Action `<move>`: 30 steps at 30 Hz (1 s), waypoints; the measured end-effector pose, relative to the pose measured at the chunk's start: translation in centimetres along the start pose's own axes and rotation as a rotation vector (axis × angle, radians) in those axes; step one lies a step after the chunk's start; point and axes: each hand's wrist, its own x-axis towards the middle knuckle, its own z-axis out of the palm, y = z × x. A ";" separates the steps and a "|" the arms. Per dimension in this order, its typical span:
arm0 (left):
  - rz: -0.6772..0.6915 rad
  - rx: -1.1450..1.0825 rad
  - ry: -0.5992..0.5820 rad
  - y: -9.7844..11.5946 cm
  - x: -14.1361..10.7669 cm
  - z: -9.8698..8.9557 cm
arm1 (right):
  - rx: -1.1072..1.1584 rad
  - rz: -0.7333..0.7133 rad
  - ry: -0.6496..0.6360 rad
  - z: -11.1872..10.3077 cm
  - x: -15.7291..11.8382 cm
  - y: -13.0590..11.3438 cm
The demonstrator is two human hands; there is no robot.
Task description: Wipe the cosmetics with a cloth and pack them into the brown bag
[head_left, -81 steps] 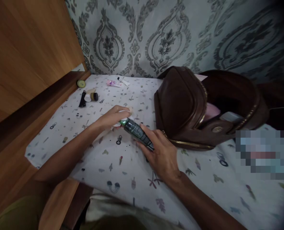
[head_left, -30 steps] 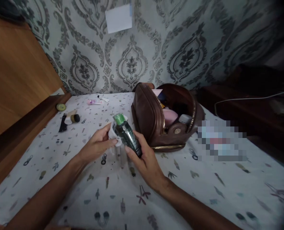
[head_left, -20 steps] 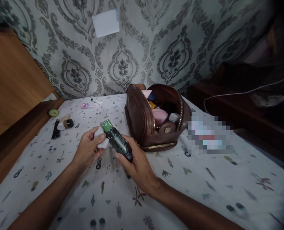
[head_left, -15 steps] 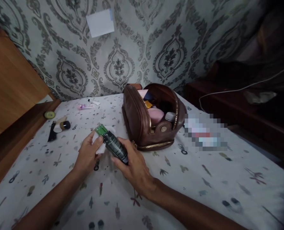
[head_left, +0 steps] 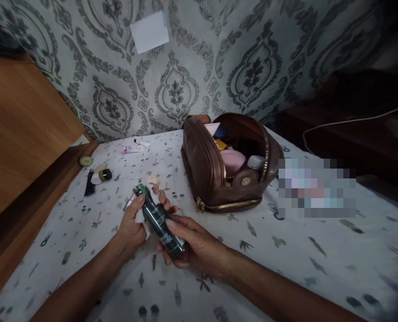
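Note:
My right hand (head_left: 202,246) grips the lower part of a dark green bottle (head_left: 156,217), which lies tilted with its green top end away from me and pale lettering near its base. My left hand (head_left: 130,230) is closed around the upper part of the bottle, with a crumpled white cloth or tissue (head_left: 140,217) pressed between the fingers and the bottle. The left fingertips curl over the far side. Just past them sits a small pale round thing (head_left: 152,180), partly hidden. To the right stands an unzipped brown leather toiletry bag (head_left: 226,192).
Inside the bag are a pink item (head_left: 232,160) and a grey-white cap (head_left: 256,162). On the patterned sheet (head_left: 252,286) lie a pink tube (head_left: 131,150), a dark-capped bottle (head_left: 102,175) and a black tube (head_left: 89,184). A wooden panel (head_left: 31,129) borders the left. One area at right is blurred out.
The bottle has turned, showing its lettering, and my left fingers have wrapped around it with the white cloth. The view has shifted, so the bag and sheet appear farther right.

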 end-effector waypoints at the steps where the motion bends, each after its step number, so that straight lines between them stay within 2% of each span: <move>1: -0.005 -0.019 -0.013 0.0 0.1 0.0 | 0.047 0.013 -0.019 -0.1 0.1 0.1; 5: 0.008 -0.040 0.000 0.2 0.2 -0.4 | 0.103 0.011 -0.085 -0.3 0.0 -0.1; 9: -0.009 0.012 0.090 0.4 0.3 -0.3 | -0.028 -0.065 -0.051 -0.3 -0.1 -0.5; 11: -0.042 0.042 0.191 0.2 0.4 -0.1 | -0.159 -0.147 0.040 -0.3 0.0 -0.4; 14: -0.060 0.077 0.342 -0.2 0.4 0.2 | -0.526 -0.321 0.265 -0.2 0.0 -0.2; 16: -0.069 0.081 0.379 -0.4 0.4 0.3 | -0.754 -0.382 0.381 -0.2 -0.2 -0.1; 18: -0.061 0.082 0.370 -0.4 0.4 0.3 | -0.834 -0.373 0.386 -0.1 -0.4 -0.2; 21: -0.003 0.088 0.371 0.1 0.5 0.3 | -0.773 -0.332 0.273 -0.1 -0.5 -0.3; 26: 0.002 0.169 0.573 0.4 0.9 0.8 | -0.534 -0.297 0.164 -0.4 -0.1 -0.1; 28: 0.053 0.217 0.562 0.0 1.1 0.8 | -0.468 -0.300 0.184 -0.5 0.1 0.0; 30: 0.141 0.313 0.482 -0.3 1.1 0.5 | -0.440 -0.320 0.225 -0.6 0.2 0.0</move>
